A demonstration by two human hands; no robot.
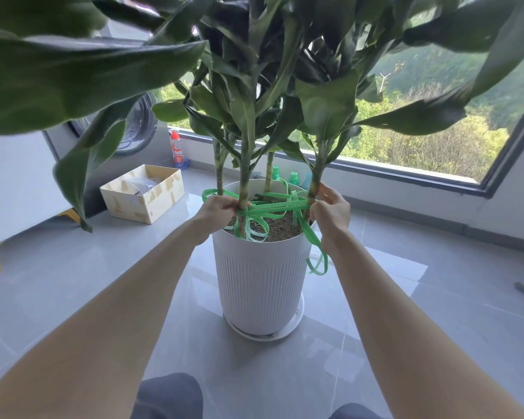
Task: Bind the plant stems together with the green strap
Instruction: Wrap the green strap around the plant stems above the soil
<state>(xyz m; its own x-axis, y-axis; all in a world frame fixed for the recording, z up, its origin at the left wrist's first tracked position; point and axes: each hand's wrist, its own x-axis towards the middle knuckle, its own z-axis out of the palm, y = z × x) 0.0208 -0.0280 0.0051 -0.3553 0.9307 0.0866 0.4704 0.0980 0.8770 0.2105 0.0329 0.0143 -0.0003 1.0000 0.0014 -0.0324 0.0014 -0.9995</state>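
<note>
Grey tiled floor (pixel 103 282) by a window (pixel 436 131). Over the pot (pixel 260 282), left hand (pixel 221 207) and right hand (pixel 330 213) each pinch the green strap (pixel 273 207) at the stems (pixel 244 189). Looks half-wrapped, no knot yet.

Flat bright-green plastic strap (pixel 274 207), several strands bunched, stretched approx level btwn left hand (pixel 220 208) grip and right hand (pixel 331 211) grip. At left grip: pinched against front stem (pixel 245 186), loose loops curling down just below. Behind left grip: one more loop rounding rear-left stem (pixel 219 176). At right grip: held vs right stem (pixel 315 181), free tail dropping below, ending in hanging loop. Fourth stem (pixel 268 172) behind mid-span, untouched by either grip. All stems upright, green w/ pale bands, apart.
</note>
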